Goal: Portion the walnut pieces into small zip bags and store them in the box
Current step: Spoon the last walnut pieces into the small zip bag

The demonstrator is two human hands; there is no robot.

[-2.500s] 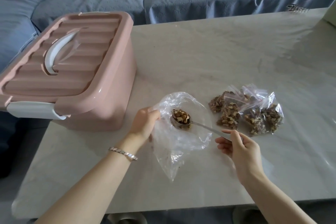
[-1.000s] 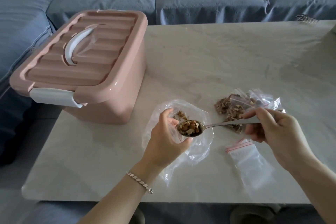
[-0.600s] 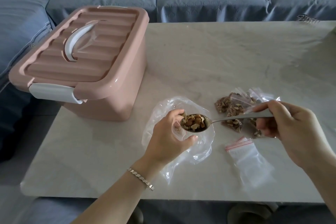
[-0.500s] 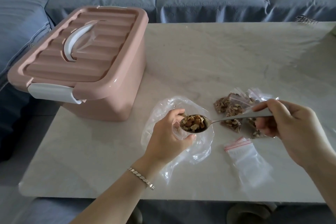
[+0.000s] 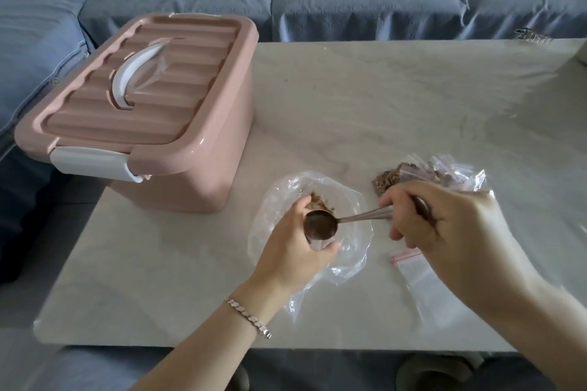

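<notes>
My left hand [image 5: 292, 251] grips a small zip bag [image 5: 318, 244] by its mouth, over a large clear plastic bag [image 5: 352, 251] lying on the table. A few walnut pieces [image 5: 319, 200] show in that large bag behind my fingers. My right hand [image 5: 444, 225] holds a metal spoon [image 5: 320, 225] by its handle. The spoon's bowl is tipped over the small bag's mouth, its dark back facing me. An empty zip bag with a red strip [image 5: 419, 279] lies flat under my right wrist. Filled walnut bags [image 5: 413, 174] lie behind my right hand, partly hidden.
A pink storage box [image 5: 190, 174] with its lid latched and a white handle stands on the table's left end. The pale marble table [image 5: 381, 98] runs to a blue sofa [image 5: 349, 0] at the back. Its front edge is close to me.
The spoon was level and heaped with walnut pieces; now it is tipped over at the small bag in my left hand and shows its back. My right hand has turned and moved left.
</notes>
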